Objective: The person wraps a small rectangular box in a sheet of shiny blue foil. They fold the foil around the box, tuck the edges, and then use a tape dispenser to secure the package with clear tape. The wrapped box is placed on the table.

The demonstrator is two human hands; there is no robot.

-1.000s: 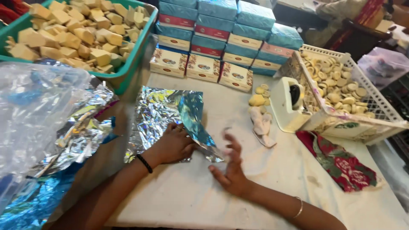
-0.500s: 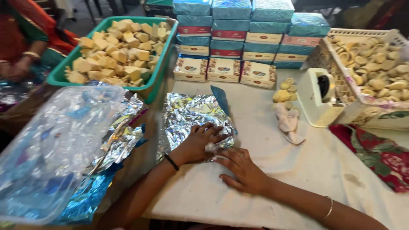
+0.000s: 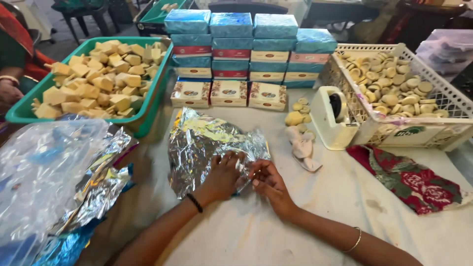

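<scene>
Nearest to us, our left hand [image 3: 224, 175] lies palm down on a crinkled sheet of silver foil [image 3: 207, 143] in the middle of the white table [image 3: 315, 216], its fingers curled over the foil's near edge; a black band sits on that wrist. Our right hand [image 3: 268, 182] is just beside it, fingertips pinching the same near edge of the foil, so both grips are closed lightly on the sheet, which is otherwise spread flat. At our left a clear plastic bag [image 3: 39, 172] lies over more loose foil. To the right a red flowered cloth [image 3: 414, 180] lies on the table. Past the foil sits a small heap of pale round soaps [image 3: 298, 118] with some whitish scraps, beside a white tape dispenser [image 3: 332, 116]. Behind that, a white slotted basket [image 3: 443, 98] holds many round soaps. On the left a green tray [image 3: 152, 93] is piled with yellowish soap blocks. Farthest back, stacked boxes [image 3: 231, 54], blue on top and cream below, stand in rows. Another person's hand [image 3: 7, 91] shows at the far left edge.
</scene>
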